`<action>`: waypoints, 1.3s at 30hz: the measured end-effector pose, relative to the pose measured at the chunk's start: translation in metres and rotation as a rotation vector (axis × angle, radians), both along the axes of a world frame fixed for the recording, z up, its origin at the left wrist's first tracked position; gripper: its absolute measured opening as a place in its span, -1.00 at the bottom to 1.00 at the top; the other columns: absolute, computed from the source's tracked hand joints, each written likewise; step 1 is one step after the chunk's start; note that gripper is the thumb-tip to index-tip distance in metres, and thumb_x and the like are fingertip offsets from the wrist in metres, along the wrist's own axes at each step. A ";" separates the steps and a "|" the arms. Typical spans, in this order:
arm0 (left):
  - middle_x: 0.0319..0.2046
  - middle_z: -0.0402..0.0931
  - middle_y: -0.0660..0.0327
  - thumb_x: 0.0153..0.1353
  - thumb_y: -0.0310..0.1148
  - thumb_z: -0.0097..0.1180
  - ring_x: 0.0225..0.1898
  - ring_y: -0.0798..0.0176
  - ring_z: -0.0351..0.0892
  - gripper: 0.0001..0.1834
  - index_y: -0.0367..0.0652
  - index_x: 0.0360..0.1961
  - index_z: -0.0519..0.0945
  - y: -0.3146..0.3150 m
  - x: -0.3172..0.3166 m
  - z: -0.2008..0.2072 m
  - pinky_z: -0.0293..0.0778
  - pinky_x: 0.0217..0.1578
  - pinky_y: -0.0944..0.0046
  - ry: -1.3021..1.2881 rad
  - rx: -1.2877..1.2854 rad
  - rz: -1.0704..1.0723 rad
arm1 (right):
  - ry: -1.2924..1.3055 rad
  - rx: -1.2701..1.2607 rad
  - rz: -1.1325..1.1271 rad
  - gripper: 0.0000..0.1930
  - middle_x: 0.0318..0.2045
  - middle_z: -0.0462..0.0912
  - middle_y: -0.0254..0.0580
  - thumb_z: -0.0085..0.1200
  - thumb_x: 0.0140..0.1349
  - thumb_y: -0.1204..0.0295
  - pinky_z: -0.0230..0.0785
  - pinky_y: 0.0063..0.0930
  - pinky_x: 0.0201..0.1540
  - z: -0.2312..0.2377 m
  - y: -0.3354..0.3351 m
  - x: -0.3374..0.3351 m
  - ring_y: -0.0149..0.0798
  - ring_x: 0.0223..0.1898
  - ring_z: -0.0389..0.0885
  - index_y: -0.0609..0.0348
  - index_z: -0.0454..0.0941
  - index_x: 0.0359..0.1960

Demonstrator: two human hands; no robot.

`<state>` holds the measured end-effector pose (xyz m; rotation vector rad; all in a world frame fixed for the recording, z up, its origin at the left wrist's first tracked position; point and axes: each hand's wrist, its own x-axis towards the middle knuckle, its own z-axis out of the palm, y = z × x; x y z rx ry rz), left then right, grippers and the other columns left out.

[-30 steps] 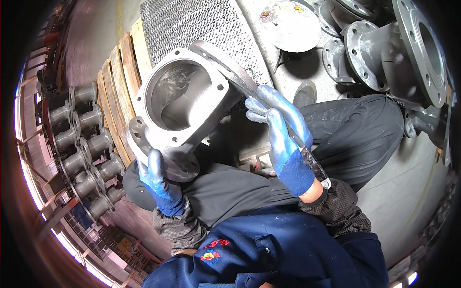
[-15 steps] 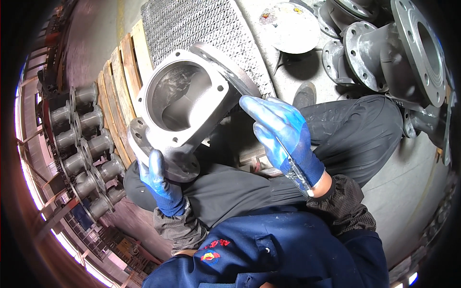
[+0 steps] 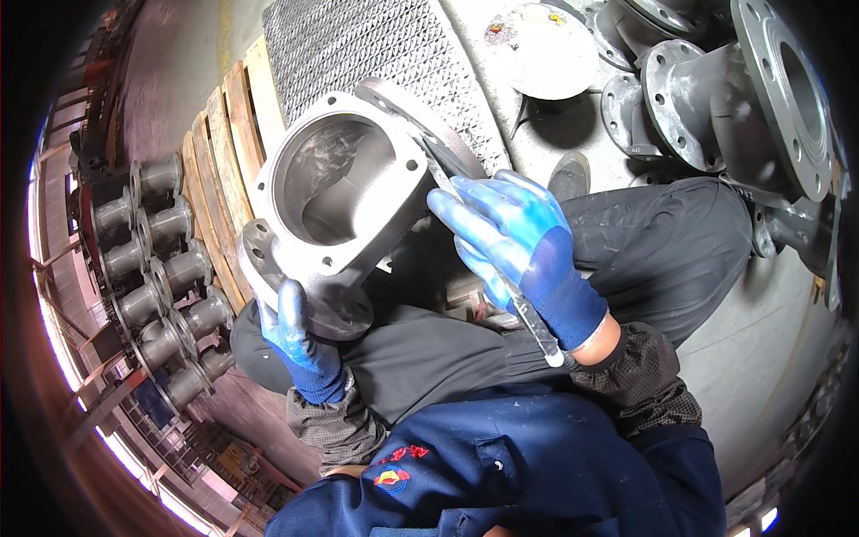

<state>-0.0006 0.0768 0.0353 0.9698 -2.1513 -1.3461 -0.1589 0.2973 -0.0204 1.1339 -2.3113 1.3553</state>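
A grey cast metal valve body (image 3: 358, 210) with a wide round opening and flanges rests tilted by my lap, its opening facing up. My left hand (image 3: 300, 336), in a blue and white glove, grips its lower left flange, thumb in front and fingers partly hidden. My right hand (image 3: 514, 237), gloved alike, is closed round a long thin file-like tool (image 3: 534, 327) with a dark wrapped handle and a white end. The tool's far end lies along the casting's right side, by the upper right flange (image 3: 429, 130). The contact point is hard to make out.
A wooden pallet (image 3: 219, 152) and a textured metal-look mat (image 3: 376, 45) lie beyond the casting. A round white stool top (image 3: 540, 52) stands at the far right. Flanged pipe castings (image 3: 684, 98) crowd the right side; several more castings (image 3: 143, 304) stand in rows at the left.
My right hand has moved slightly left and toward the casting, and the tool's handle end has swung left. The casting and my left hand stay in place.
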 end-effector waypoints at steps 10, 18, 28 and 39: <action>0.08 0.43 -0.09 0.34 -0.50 -0.09 0.06 -0.03 0.47 -0.64 -0.24 0.15 0.47 -0.005 0.006 -0.003 0.39 0.07 0.05 0.014 -0.010 -0.038 | -0.056 -0.095 0.017 -0.58 -0.23 0.64 -0.07 0.19 -0.04 0.51 0.49 -0.18 -0.12 0.001 0.008 0.006 -0.10 -0.22 0.62 0.22 0.58 -0.05; 0.05 0.43 -0.07 0.36 -0.41 -0.10 0.01 0.00 0.48 -0.64 -0.32 0.12 0.48 -0.014 0.015 -0.010 0.39 0.04 0.10 -0.068 -0.114 -0.033 | -0.327 -0.232 -0.023 -0.60 -0.26 0.65 -0.08 0.08 0.07 0.61 0.48 -0.20 -0.15 -0.001 -0.003 0.011 -0.08 -0.29 0.63 0.27 0.52 0.02; 0.02 0.44 -0.06 0.36 -0.42 -0.06 -0.02 0.01 0.50 -0.67 -0.20 0.12 0.49 -0.010 0.009 -0.007 0.42 -0.01 0.10 -0.058 -0.064 -0.056 | -0.073 -0.104 -0.076 -0.57 -0.12 0.62 -0.04 0.10 0.06 0.48 0.47 -0.16 -0.04 0.007 0.002 0.011 -0.08 -0.14 0.60 0.19 0.54 0.04; -0.04 0.43 0.05 0.37 -0.28 -0.07 -0.08 0.17 0.47 -0.62 -0.38 0.02 0.51 -0.038 0.022 -0.023 0.39 -0.04 0.20 -0.114 -0.355 -0.231 | -0.557 -0.682 -0.130 -0.62 0.07 0.54 -0.01 -0.11 0.33 0.56 0.45 -0.44 -0.10 -0.019 -0.021 -0.018 -0.26 -0.16 0.61 0.38 0.39 0.17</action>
